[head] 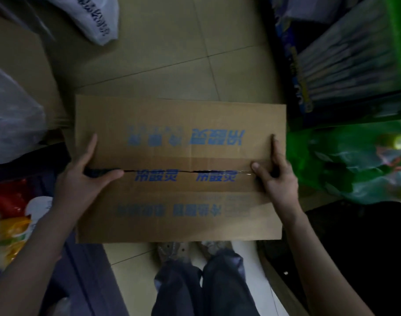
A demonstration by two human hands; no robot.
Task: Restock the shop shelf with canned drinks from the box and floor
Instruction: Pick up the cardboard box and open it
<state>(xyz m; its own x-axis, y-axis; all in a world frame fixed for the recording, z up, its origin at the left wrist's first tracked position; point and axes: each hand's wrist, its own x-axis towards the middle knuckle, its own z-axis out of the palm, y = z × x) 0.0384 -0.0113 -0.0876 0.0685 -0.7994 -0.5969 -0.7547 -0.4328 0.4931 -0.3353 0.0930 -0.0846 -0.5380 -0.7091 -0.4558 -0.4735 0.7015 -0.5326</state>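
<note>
- A flat-topped, rectangular cardboard box (179,153) of plain brown board, printed with blue characters, is seen in the middle of the frame; its two top flaps are closed, with a thin dark slit along the seam.
- The box's left edge is grasped by the left hand (85,179) and its right edge by the right hand (278,176), each thumb laid over the seam.
- Smooth beige floor tiles (172,53) are seen beyond it.
- The box is hemmed in by one white plastic bag (97,19) at upper left, one glossy green bag (345,163) at right and bright packets (10,224) at lower left.
- Two shoes (172,250) are partly hidden under its near edge.
</note>
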